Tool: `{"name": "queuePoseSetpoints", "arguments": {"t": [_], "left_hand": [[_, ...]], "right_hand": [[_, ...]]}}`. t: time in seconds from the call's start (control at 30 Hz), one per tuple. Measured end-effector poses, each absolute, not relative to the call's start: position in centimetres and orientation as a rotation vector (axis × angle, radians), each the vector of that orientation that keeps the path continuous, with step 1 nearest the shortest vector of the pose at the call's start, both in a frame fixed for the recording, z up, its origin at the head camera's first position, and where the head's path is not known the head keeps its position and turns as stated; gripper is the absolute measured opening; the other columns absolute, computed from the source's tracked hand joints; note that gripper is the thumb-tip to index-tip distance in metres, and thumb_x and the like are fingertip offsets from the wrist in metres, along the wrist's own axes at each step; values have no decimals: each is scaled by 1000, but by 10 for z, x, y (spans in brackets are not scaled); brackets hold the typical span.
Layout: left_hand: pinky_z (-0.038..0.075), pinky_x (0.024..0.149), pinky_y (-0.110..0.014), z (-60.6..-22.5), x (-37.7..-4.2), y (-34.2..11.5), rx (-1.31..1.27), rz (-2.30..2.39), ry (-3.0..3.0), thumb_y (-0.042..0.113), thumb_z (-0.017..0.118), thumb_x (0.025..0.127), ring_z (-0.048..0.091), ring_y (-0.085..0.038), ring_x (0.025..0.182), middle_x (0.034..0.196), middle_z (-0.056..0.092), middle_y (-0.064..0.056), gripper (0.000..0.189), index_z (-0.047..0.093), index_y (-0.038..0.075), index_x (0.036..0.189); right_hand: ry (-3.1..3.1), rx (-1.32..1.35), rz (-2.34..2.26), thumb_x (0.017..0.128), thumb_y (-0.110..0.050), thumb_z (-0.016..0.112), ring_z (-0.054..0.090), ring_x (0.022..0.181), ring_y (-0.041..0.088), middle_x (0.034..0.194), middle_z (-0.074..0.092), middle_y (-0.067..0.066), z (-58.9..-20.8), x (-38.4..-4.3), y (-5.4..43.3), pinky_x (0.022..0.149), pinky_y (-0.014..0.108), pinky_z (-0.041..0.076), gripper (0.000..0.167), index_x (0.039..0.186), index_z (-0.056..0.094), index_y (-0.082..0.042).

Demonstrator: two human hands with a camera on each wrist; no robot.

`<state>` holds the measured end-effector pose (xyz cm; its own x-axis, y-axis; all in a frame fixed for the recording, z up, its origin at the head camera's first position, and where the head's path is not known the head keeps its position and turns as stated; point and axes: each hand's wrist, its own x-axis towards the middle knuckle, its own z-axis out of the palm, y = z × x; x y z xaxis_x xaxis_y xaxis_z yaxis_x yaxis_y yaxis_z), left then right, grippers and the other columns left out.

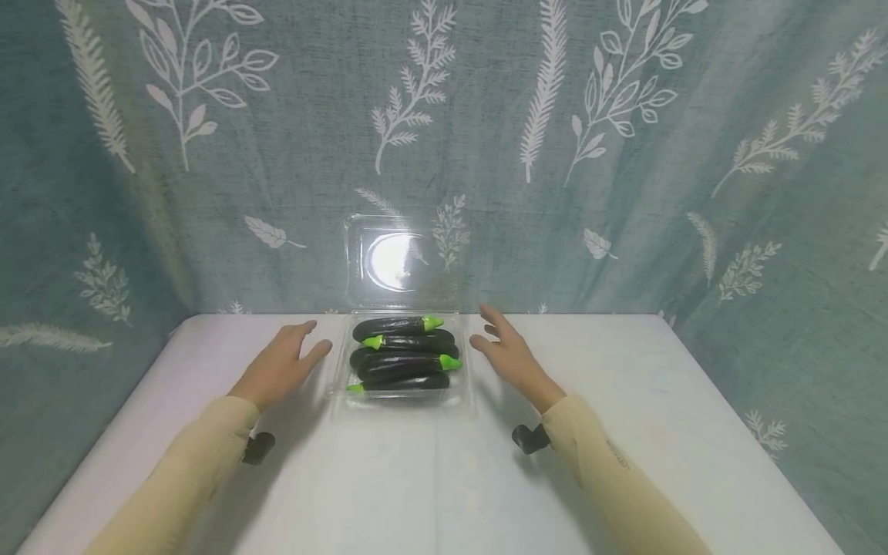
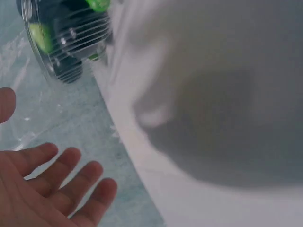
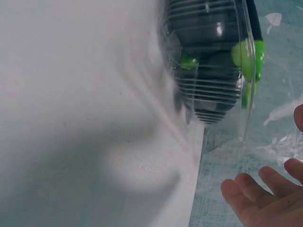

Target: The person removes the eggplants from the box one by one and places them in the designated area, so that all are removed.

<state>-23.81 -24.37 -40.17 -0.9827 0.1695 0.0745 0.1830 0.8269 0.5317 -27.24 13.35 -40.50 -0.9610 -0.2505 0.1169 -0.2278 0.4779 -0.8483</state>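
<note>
- Holds the left hand (image 1: 280,358) just left of the clear container (image 1: 398,401), apart from it, fingers extended and grasping nothing.
- Holds the right hand (image 1: 515,356) just right of it, likewise apart, fingers loosely extended and grasping nothing.
- Has dark eggplants (image 1: 405,364) with green caps (image 1: 449,361) piled sideways inside the container, on the white table (image 1: 347,486).
- Has the transparent lid (image 1: 402,266) raised behind, before the leaf-patterned curtain (image 1: 305,185).
- Wears beige sleeves (image 1: 187,459).
</note>
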Motion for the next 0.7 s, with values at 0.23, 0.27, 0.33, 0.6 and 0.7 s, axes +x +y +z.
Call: {"name": "queuePoseSetpoints", "arguments": {"t": [0.23, 0.27, 0.33, 0.6, 0.7], "left_hand": [[34, 110, -65, -406, -214, -237, -357, -516, -2923, 64, 43, 102, 39, -52, 138, 153, 38, -32, 90, 34, -10, 152], [35, 110, -64, -407, -212, -234, -374, -489, -2909, 65, 44, 101, 38, -51, 139, 154, 37, -32, 91, 35, -11, 151], [37, 109, -63, -410, -209, -227, -407, -453, -2885, 66, 47, 99, 38, -49, 140, 155, 36, -31, 94, 35, -12, 151], [33, 113, -61, -419, -211, -207, -431, -447, -2922, 74, 46, 95, 30, -47, 145, 163, 22, -27, 105, 26, -9, 156], [32, 113, -61, -422, -212, -203, -430, -457, -2945, 76, 45, 93, 29, -47, 146, 163, 22, -27, 107, 26, -9, 156]], "right_hand": [[2813, -536, -1376, 104, -30, 58, 32, 148, 34, 164, 30, 10, -406, -267, 137, 118, 51, 31, 68, 161, 26, -10], [2829, -546, -1338, 104, -32, 58, 31, 149, 32, 164, 30, 9, -405, -267, 137, 119, 50, 30, 68, 161, 27, -11], [2862, -580, -1253, 104, -34, 58, 28, 150, 31, 165, 29, 9, -401, -269, 138, 121, 50, 26, 69, 161, 26, -12], [2882, -802, -1006, 104, -35, 58, 24, 152, 31, 165, 27, 11, -377, -281, 129, 122, 50, 22, 72, 162, 23, -10], [2860, -897, -936, 103, -32, 61, 23, 152, 30, 165, 27, 11, -368, -283, 122, 123, 48, 21, 73, 161, 24, -8]]}}
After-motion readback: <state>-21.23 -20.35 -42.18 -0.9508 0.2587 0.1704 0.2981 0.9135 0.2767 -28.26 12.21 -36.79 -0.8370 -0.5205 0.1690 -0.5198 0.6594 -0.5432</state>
